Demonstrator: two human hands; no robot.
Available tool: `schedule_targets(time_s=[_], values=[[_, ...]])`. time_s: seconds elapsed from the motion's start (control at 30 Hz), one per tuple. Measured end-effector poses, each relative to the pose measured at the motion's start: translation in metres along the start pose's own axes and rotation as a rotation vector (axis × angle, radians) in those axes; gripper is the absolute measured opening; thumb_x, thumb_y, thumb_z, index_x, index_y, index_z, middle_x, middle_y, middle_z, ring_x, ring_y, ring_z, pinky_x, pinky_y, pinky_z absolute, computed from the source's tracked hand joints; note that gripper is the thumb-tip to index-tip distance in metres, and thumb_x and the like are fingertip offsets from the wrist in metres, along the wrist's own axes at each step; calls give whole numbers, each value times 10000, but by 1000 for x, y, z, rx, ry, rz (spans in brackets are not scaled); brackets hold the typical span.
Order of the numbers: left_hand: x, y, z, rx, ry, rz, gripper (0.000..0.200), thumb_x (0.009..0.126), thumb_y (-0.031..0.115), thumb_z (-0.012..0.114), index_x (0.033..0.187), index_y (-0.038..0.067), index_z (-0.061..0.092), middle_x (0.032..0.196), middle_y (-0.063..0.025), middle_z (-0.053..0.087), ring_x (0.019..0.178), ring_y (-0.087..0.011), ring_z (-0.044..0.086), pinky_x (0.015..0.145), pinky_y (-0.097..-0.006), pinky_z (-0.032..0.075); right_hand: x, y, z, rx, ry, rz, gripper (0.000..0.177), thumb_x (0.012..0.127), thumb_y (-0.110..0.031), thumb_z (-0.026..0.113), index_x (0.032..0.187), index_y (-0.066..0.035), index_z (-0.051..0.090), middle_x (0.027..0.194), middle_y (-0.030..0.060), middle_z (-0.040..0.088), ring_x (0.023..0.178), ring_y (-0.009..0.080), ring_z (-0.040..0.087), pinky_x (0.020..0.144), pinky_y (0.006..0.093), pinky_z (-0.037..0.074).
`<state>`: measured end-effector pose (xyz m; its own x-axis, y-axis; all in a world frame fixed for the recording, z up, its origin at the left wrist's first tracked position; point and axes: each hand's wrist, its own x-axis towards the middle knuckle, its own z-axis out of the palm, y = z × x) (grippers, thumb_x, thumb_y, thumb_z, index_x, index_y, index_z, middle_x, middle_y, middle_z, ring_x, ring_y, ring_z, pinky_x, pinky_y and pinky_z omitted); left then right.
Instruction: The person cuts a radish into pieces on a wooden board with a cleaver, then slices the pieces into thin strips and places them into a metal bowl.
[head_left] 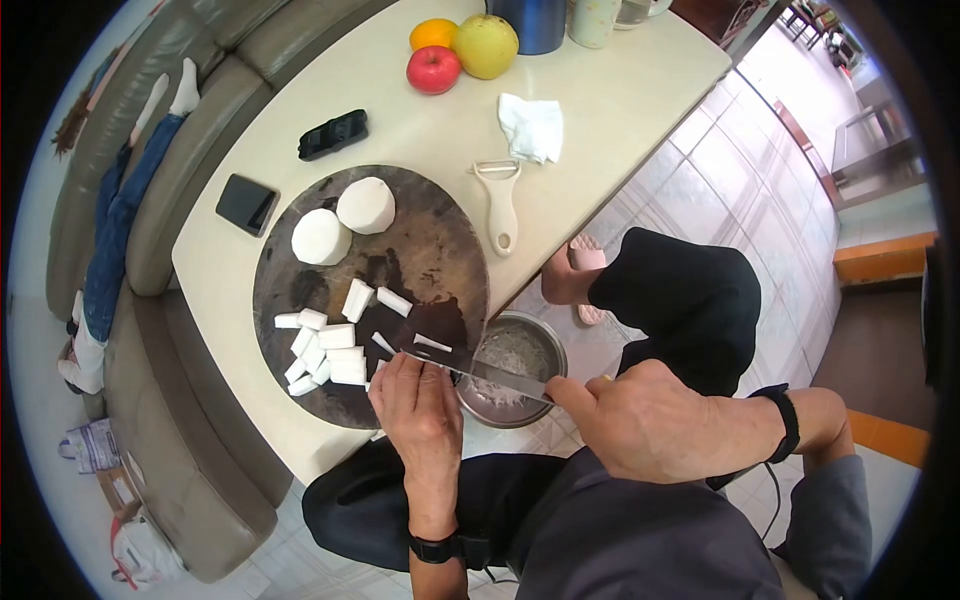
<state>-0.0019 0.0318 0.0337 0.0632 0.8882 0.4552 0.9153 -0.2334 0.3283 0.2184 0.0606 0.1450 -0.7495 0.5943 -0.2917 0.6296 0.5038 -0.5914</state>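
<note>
White radish pieces are heaped on the near left part of a round dark cutting board, and two more slivers are seen lying on the flat of a cleaver. The cleaver is gripped by the right hand, whose fingers are closed tightly round the handle, with the forefinger laid up towards the blade. The blade is held almost level across the board's near right edge, partly over a metal bowl that stands on the floor below the table. The left hand is laid loosely open at the board's near edge, fingers together and slightly bent, their tips touching the blade's near side; nothing is seen to be grasped in it. Two large uncut radish chunks are set side by side at the far left of the board. A peeler is placed just beside the board.
</note>
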Motion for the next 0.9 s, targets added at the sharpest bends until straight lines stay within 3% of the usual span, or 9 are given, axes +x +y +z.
schedule_targets(time_s=[0.33, 0.43, 0.53, 0.67, 0.9], values=[[1, 1, 0, -28, -21, -29, 273, 633, -49, 674, 904, -51, 645, 1001, -165, 607, 973, -346, 571, 853, -447, 432, 8, -6, 5, -139, -37, -35, 288, 686, -46, 635, 894, 100, 498, 590, 155, 564, 513, 308, 633, 417, 392, 472], [-1, -1, 1, -47, -24, -35, 282, 613, -48, 672, 894, -50, 644, 978, -164, 609, 961, -357, 570, 847, -448, 431, 22, -10, 10, -177, -36, -87, 298, 678, -54, 617, 860, 115, 454, 583, 141, 552, 474, 289, 594, 407, 375, 440], [0, 0, 1, -60, -24, -40, 273, 599, -48, 667, 871, -50, 646, 950, -160, 611, 951, -362, 572, 849, -453, 433, 43, -9, 23, -165, 145, -144, 269, 676, -41, 621, 827, 108, 456, 574, 152, 562, 476, 300, 607, 411, 385, 448], [-3, -3, 1, -71, -16, -30, 237, 614, -40, 675, 850, -47, 651, 923, -154, 613, 934, -357, 581, 846, -453, 441, 52, -9, 33, -213, 132, -122, 229, 680, -23, 617, 806, 86, 460, 569, 162, 563, 496, 307, 616, 423, 390, 456], [0, 0, 2, -48, 57, -9, 191, 677, -36, 678, 867, -40, 662, 951, -159, 621, 925, -335, 598, 836, -444, 456, 33, 2, 16, -41, 51, -30, 265, 658, -21, 625, 832, 58, 442, 571, 173, 554, 494, 359, 589, 430, 414, 435]])
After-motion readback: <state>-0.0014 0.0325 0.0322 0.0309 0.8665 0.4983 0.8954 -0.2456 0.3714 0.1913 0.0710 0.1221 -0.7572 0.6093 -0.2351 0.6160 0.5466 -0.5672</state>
